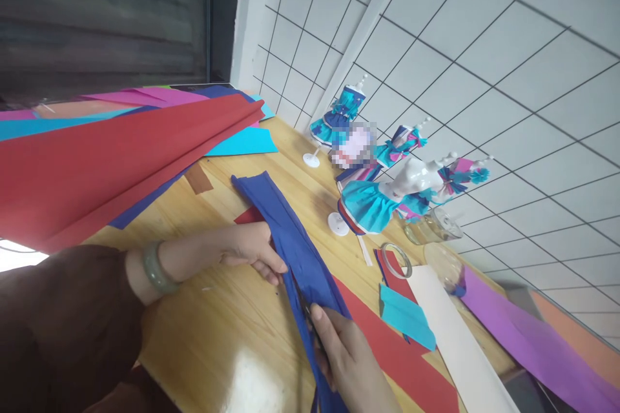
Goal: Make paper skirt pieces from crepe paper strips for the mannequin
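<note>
A long strip of dark blue crepe paper [310, 232] runs from the middle of the table down to the bottom edge. My left hand [256, 251] pinches its left edge between thumb and fingers, the wrist wearing a green bangle [159, 267]. In my right hand [343, 348] are dark-bladed scissors [306, 310], closed around by thumb and fingers. Their blades lie along the blue paper, pointing up toward my left hand, where a narrow strip parts from the wider piece. My palm hides most of the handles.
Red paper [402, 348] lies under the blue strip. To the right are a roll of clear tape [396, 261], turquoise paper [407, 316], white paper [455, 335] and a glass jar [433, 226]. Small mannequins in paper dresses [371, 205] stand behind. Large red sheets [121, 168] cover the left.
</note>
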Demonstrator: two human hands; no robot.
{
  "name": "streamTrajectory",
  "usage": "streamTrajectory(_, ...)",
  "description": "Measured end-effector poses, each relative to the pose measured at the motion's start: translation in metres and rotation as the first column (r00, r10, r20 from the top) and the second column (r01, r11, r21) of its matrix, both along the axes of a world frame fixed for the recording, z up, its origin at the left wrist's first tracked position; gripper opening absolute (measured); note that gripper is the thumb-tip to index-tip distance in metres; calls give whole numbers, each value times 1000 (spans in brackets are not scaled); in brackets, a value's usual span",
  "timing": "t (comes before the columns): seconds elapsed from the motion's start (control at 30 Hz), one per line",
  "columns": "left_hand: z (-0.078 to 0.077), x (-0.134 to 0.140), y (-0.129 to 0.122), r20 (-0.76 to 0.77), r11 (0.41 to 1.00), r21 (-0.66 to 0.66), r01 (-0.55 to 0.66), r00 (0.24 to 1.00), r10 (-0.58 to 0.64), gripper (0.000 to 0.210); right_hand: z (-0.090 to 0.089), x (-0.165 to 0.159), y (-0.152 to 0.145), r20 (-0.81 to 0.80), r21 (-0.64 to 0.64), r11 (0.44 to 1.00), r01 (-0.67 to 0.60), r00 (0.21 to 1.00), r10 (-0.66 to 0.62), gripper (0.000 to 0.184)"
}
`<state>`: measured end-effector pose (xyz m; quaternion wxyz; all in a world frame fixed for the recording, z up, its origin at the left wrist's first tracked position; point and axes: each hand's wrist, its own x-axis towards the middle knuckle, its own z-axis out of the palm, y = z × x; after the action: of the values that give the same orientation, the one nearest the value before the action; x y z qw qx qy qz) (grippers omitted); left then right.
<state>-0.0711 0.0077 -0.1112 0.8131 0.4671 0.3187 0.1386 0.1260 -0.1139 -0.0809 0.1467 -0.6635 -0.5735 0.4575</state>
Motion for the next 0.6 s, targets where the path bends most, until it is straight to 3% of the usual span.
streamTrajectory(0.13,-3,-1,2,4,1000,0,-12,1000,12,31,9,27,-12,12,-41,988,-152,988,153,42)
streamTrajectory(0.2,-5,-1,2,16,1000,14,4,1000,-4,31,13,43,-16,19,-24,987,-161,987,161,37)
streamTrajectory(0.27,-7,-1,2,22,999,29,36,999,-37,31,12,56,-20,56,62,998,-25,998,21,34)
streamTrajectory(0.33,-8,-1,2,29,998,39,58,998,-59,30,5,66,-22,134,166,974,152,975,-175,33)
streamTrajectory(0.4,-7,0,1,32,996,41,76,996,-77,28,-7,73,-24,231,214,946,243,929,-290,38)
streamTrajectory(0.6,-6,3,-2,91,992,64,108,989,-114,32,-38,85,-34,470,266,948,176,835,-286,36)
